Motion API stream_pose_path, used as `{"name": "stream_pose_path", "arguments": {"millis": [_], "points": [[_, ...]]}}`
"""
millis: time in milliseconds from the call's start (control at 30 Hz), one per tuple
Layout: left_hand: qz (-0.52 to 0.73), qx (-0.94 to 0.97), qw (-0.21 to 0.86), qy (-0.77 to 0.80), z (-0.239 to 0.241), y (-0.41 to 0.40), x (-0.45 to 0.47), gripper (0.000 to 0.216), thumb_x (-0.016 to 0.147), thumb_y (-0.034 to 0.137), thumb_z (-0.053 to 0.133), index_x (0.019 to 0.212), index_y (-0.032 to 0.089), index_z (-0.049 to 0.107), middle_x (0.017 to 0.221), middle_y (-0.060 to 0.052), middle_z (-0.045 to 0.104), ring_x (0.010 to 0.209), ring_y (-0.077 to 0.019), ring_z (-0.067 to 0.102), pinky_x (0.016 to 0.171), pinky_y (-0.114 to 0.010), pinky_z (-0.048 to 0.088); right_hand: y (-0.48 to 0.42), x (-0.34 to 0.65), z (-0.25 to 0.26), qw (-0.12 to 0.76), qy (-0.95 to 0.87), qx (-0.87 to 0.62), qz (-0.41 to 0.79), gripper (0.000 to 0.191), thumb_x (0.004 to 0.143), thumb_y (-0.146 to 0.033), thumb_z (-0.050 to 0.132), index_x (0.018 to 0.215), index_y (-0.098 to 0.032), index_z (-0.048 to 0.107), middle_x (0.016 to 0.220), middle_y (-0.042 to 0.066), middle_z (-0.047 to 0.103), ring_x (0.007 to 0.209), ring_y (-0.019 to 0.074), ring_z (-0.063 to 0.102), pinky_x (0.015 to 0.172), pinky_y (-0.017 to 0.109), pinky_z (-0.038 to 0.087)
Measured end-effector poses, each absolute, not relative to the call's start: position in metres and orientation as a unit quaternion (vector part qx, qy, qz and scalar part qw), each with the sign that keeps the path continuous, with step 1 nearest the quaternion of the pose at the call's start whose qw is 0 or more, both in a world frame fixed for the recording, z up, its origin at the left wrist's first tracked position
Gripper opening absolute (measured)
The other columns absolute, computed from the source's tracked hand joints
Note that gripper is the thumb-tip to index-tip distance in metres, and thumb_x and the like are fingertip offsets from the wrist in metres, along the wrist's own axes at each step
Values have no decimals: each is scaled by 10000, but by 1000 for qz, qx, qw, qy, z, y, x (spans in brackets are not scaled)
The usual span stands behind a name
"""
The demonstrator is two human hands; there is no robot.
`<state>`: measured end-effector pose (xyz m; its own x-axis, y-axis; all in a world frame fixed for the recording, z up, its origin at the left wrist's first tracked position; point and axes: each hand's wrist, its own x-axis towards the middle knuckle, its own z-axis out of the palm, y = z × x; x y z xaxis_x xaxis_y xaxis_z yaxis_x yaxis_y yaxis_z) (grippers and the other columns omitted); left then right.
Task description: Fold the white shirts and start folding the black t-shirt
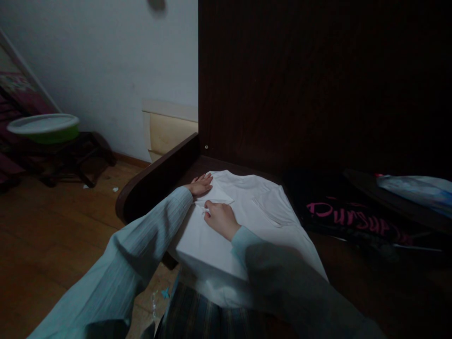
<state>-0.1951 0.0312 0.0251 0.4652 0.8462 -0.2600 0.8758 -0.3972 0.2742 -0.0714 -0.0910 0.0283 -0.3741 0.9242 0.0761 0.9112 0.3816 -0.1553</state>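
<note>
A white shirt (243, 207) lies spread on a dark wooden surface, its lower end draping over the front edge. My left hand (200, 185) rests flat on the shirt's far left side, fingers stretched out. Just nearer to me, my right hand (221, 219) is closed, pinching a fold of the white cloth between thumb and fingers. A pointed flap of fabric lies between the two hands. On the right side of the shirt, a sleeve lies in soft wrinkles.
A dark wooden side rail (155, 176) borders the surface on the left, and a tall dark panel (247, 84) rises behind. To the right lie black cloth with pink lettering (353, 219) and a plastic bag (416, 188). A green-and-white basin (52, 129) stands on a stool at far left.
</note>
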Motion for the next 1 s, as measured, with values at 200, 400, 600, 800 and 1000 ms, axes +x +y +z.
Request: {"name": "stream_pose_path", "arguments": {"millis": [200, 400, 600, 800, 1000], "points": [[-58, 840, 183, 508, 26, 33, -195, 629, 833, 401, 234, 1399, 147, 127, 1471, -76, 38, 1346, -237, 4, 1058, -463, 80, -92, -69, 29, 97, -836, -537, 59, 218, 865, -262, 384, 910, -209, 590, 886, 72, 672, 798, 188, 618, 670, 268, 414], [-28, 840, 152, 521, 18, 29, -194, 608, 857, 450, 198, 1395, 169, 158, 1476, -63, 77, 1348, -231, 41, 1060, -450, 88, -94, -57, 35, 121, -852, -507, 44, 239, 878, -256, 368, 918, -213, 600, 907, 51, 658, 810, 160, 602, 690, 244, 401], [22, 848, 93, 521, 8, 22, -194, 603, 865, 466, 203, 1388, 166, 191, 1474, -63, 127, 1344, -223, 102, 1063, -428, 112, -99, -47, 24, 129, -867, -478, 64, 208, 861, -223, 404, 943, -214, 595, 901, 33, 651, 818, 141, 591, 715, 223, 397], [32, 851, 80, 518, 8, 19, -194, 600, 861, 459, 232, 1382, 162, 210, 1469, -70, 152, 1339, -230, 125, 1058, -439, 133, -89, -35, 21, 205, -890, -405, 36, 211, 797, -148, 449, 943, -173, 600, 947, 76, 607, 948, 179, 526, 830, 296, 405], [24, 852, 78, 516, 10, 17, -194, 587, 861, 437, 236, 1381, 166, 210, 1468, -74, 150, 1338, -230, 133, 1055, -448, 140, -66, -5, 6, 234, -856, -458, 48, 350, 843, -307, 444, 1148, -164, 540, 1290, 120, 454, 1202, 211, 377, 991, 403, 318]]}}
